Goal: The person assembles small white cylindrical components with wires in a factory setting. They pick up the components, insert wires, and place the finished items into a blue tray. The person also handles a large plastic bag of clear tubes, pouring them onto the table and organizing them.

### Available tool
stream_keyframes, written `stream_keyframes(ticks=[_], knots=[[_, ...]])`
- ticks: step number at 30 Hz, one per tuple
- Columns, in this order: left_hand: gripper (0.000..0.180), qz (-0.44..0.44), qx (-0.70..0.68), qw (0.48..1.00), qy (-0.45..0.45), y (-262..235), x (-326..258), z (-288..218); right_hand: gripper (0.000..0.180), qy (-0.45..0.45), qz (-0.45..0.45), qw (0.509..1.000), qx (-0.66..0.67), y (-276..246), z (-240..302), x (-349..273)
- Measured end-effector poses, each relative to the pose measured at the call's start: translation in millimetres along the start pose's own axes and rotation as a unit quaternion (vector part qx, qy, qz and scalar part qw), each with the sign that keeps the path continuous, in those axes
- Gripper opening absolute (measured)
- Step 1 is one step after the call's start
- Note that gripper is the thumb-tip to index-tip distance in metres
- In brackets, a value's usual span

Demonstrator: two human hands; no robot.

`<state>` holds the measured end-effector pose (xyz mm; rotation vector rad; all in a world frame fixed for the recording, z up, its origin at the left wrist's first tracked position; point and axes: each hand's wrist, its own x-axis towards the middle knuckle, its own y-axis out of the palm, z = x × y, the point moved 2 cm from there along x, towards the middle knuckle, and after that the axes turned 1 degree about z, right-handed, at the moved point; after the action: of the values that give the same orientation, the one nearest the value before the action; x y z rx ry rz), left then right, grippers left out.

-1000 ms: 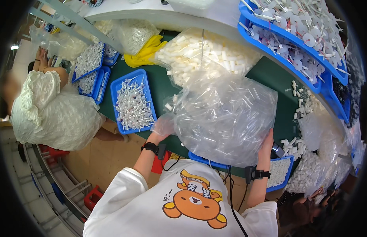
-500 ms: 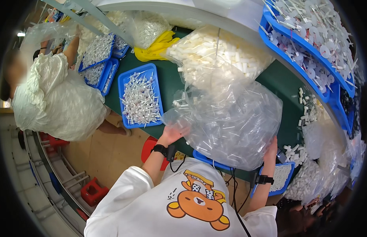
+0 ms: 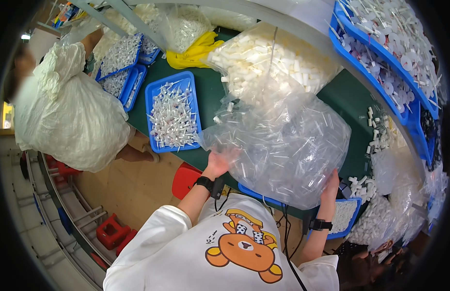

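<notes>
A large clear plastic bag [image 3: 292, 150] full of thin clear tubes lies in front of me over the near edge of the green table. My left hand [image 3: 220, 162] holds its left side, with the fingers partly behind the film. At the opposite side, my right hand [image 3: 330, 186] grips the bag low down; its fingertips are hidden by the plastic. Behind this bag, an open bag of white cylindrical pieces [image 3: 278, 58] rests on the table. To the left stands a blue tray [image 3: 197, 116] heaped with small white-and-clear parts.
Stacked blue trays [image 3: 404, 109] of white stemmed parts rise at the upper right. A smaller blue tray [image 3: 348, 230] sits by my right wrist. A yellow bag [image 3: 193, 53] lies at the back. At left, another person carries a big whitish sack [image 3: 72, 121]. Red stools [image 3: 111, 233] stand below.
My left hand has moved slightly right and is further behind the film. The tube-filled bag has shifted a little. At left, the other person's sack has swung and its top is more gathered.
</notes>
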<state>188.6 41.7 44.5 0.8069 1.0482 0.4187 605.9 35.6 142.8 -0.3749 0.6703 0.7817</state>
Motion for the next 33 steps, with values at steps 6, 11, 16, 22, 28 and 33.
stream_keyframes(ticks=[6, 11, 16, 22, 28, 33], knots=[[0.048, 0.062, 0.186, 0.98, -0.04, -23.4, 39.2, 23.0, 0.047, 0.008, 0.04, 0.998, 0.051, 9.8, 3.3, -13.9], [0.041, 0.116, 0.468, 0.867, 0.123, -10.7, 49.7, 20.3, 0.041, -0.017, 0.035, 0.998, 0.052, 13.3, 4.3, -26.9], [0.043, 0.127, 0.659, 0.709, 0.217, 23.9, 30.1, 20.8, 0.042, -0.008, 0.029, 0.999, 0.019, 17.1, 6.9, -49.6], [0.044, 0.097, 0.718, 0.654, 0.218, 31.9, 22.2, 16.4, 0.042, -0.005, -0.002, 1.0, -0.004, 26.5, -8.4, -65.0], [0.046, 0.084, 0.772, 0.588, 0.228, 34.9, 16.6, 11.7, 0.03, -0.056, -0.029, 0.997, -0.043, 37.4, -0.3, -104.8], [0.047, 0.058, 0.915, 0.345, 0.199, 53.1, 4.9, -1.6, 0.027, -0.148, -0.034, 0.985, -0.077, 37.3, -8.5, -114.5]])
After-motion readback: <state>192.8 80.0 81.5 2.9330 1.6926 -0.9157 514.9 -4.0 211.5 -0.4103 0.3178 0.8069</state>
